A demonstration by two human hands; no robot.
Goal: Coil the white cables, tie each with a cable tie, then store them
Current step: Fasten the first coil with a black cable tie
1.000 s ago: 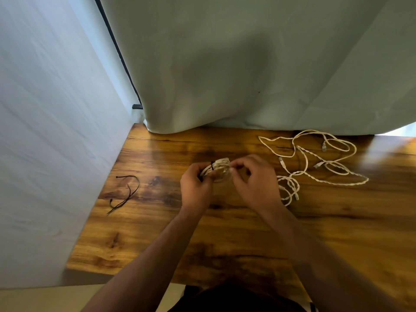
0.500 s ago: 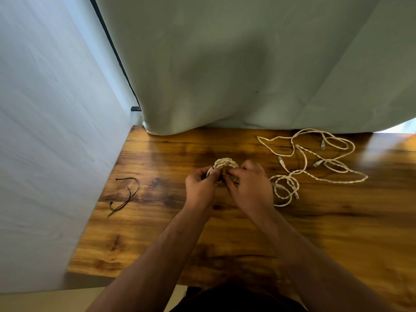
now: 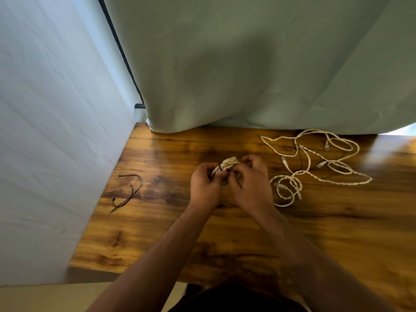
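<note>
A small coil of white braided cable (image 3: 229,164) is held just above the wooden table (image 3: 225,233), between both hands. My left hand (image 3: 206,184) grips its left side, where a thin black cable tie (image 3: 220,168) wraps the bundle. My right hand (image 3: 251,182) pinches the coil from the right with curled fingers. Most of the coil is hidden behind my fingers. More loose white cables (image 3: 315,163) lie tangled on the table to the right, with several plugs showing.
Spare black cable ties (image 3: 128,192) lie on the table's left side, close to a white wall (image 3: 56,131). A pale curtain (image 3: 247,64) hangs over the table's far edge. The near table edge runs under my forearms.
Both hands have stayed together on the coil and turned it a little; the black tie now shows on its left side near my left thumb.
</note>
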